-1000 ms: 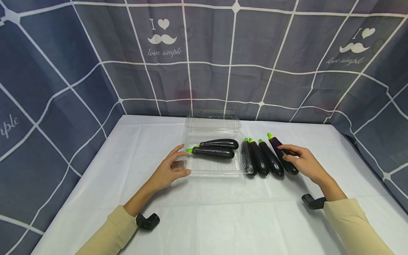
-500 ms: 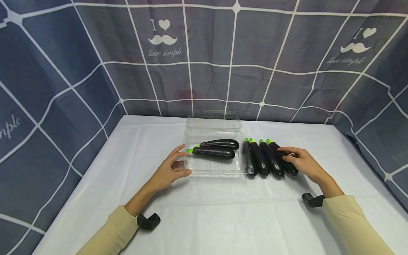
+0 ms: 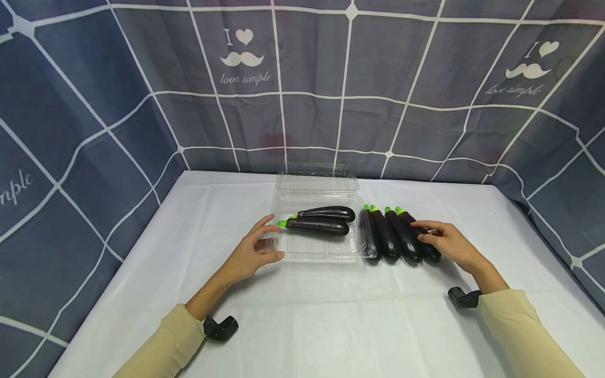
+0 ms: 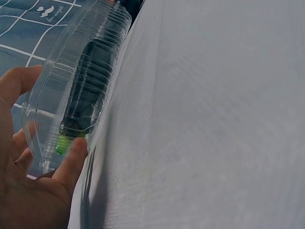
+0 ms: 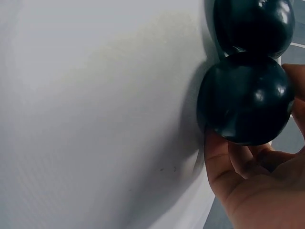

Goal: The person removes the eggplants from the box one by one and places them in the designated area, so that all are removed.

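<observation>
Eggplant [image 3: 422, 239], rightmost of four beside the clear tray [image 3: 315, 255], sits under my right hand [image 3: 446, 242], fingers curled around its middle; probably smooth, slippery, firm. Left hand [image 3: 249, 253] lightly pinches the tray's corner.
</observation>
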`<state>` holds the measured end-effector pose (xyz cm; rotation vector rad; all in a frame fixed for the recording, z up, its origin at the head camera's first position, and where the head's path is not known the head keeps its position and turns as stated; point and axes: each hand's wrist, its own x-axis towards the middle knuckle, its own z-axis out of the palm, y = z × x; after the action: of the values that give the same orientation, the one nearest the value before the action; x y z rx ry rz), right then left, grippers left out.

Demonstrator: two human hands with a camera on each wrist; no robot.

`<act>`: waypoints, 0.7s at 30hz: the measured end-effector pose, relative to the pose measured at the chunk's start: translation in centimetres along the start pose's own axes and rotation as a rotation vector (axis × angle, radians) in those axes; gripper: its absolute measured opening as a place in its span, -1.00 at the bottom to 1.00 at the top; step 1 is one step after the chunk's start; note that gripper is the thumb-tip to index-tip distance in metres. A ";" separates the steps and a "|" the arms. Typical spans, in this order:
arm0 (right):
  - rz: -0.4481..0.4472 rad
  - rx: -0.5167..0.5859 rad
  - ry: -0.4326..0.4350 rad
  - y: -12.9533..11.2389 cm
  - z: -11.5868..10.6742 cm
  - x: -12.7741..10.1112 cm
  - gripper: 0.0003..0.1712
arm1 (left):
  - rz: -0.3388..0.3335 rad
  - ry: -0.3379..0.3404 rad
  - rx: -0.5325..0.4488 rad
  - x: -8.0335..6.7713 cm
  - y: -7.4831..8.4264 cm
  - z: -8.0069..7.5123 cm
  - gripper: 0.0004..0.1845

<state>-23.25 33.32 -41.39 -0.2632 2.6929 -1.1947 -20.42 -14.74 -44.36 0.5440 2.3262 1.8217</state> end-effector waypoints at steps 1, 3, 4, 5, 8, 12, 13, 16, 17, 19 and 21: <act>0.002 0.000 0.001 0.0 0.0 0.0 -0.48 | 0.001 0.000 0.000 0.0 0.0 0.0 -0.38; 0.004 -0.002 0.005 0.0 0.1 -0.1 -0.46 | 0.002 -0.001 -0.001 0.0 0.0 0.0 -0.38; 0.003 0.000 0.008 0.0 0.1 -0.1 -0.45 | 0.001 -0.002 -0.001 0.0 0.0 0.0 -0.38; 0.001 0.003 0.013 0.0 0.1 -0.1 -0.45 | 0.001 -0.002 -0.001 0.0 0.0 0.0 -0.39; 0.000 0.003 0.030 0.1 0.2 -0.2 -0.43 | -0.005 0.001 0.001 0.0 0.0 0.0 -0.39; -0.001 -0.009 0.055 0.2 0.3 -0.2 -0.41 | -0.011 0.002 0.001 -0.1 0.1 0.0 -0.38; -0.002 -0.012 0.060 0.3 0.3 -0.3 -0.41 | -0.008 0.001 0.001 -0.1 0.1 0.0 -0.38; -0.009 -0.016 0.069 0.3 0.4 -0.4 -0.41 | -0.007 0.001 0.002 0.0 0.0 0.0 -0.38; -0.011 -0.017 0.071 0.2 0.4 -0.4 -0.41 | -0.006 0.001 0.003 0.0 0.0 0.0 -0.38; -0.018 -0.017 0.076 0.2 0.4 -0.4 -0.41 | -0.006 0.002 0.004 0.0 0.0 0.0 -0.38; -0.026 -0.018 0.087 0.1 0.4 -0.5 -0.42 | -0.009 0.003 0.005 0.0 0.0 0.0 -0.38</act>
<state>-22.69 33.23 -41.68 -0.2556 2.7844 -1.2168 -20.47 -14.77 -44.38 0.5307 2.3319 1.8147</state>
